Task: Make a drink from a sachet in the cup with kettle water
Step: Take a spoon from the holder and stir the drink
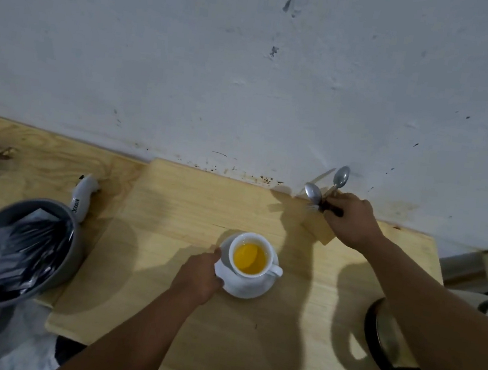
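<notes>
Steadying the saucer (249,290) with my left hand (199,274), its grip clamped on the rim; the cup (251,255) sits on it mid-tabletop (172,206), full of yellow drink. My right hand (352,221) pinches a spoon (340,178). China's fragile, slippery: I'd hold low

A white cup (251,255) of orange-yellow liquid sits on a saucer (249,290) on the wooden board (172,206). The left hand (198,274) grips the saucer's rim, while the right hand (350,221) closes on cutlery in a wooden holder (324,233) by the wall.
</notes>
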